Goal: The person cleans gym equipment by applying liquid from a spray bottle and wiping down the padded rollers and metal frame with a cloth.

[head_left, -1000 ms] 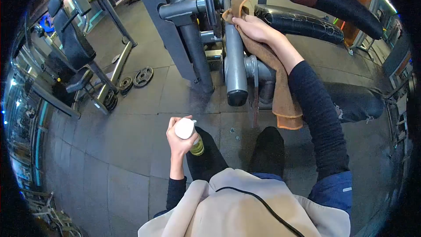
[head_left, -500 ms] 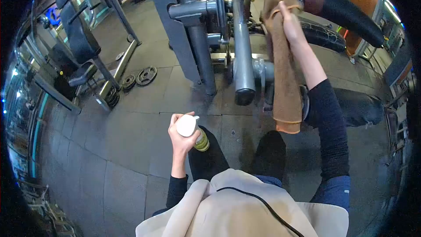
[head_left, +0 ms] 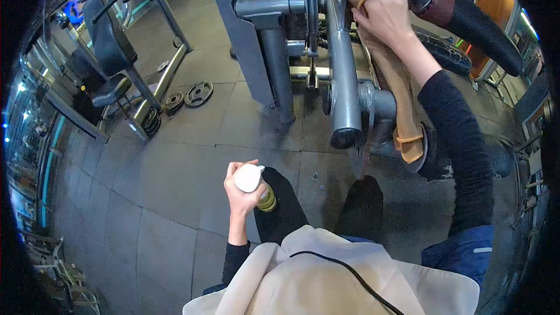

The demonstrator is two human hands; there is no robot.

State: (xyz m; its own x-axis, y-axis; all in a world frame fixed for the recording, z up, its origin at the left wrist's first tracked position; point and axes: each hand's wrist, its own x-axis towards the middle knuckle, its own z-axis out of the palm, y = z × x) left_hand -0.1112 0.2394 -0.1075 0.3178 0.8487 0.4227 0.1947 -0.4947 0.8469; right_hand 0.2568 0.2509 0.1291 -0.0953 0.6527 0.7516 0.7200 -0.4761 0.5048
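Observation:
Low in front of my body, my left hand is wrapped round a spray bottle with a white top and yellow-green liquid in its lower part. Up and to the right, my right hand presses a brown cloth with orange edging against the upper part of a grey exercise machine. The fingers are bent over the bunched end of the cloth. Its long end hangs down beside the machine's round tube, with the tip near a padded roller. My palm hides part of the cloth.
Dark padded rollers stick out at the right of the machine. A seat machine stands at the left, with weight plates on the rubber floor nearby. A black cord runs over my light top.
My right hand has come down onto the machine with the cloth, which hung more freely before and is now bunched and folded. My left hand stays round the spray bottle. The view has shifted slightly.

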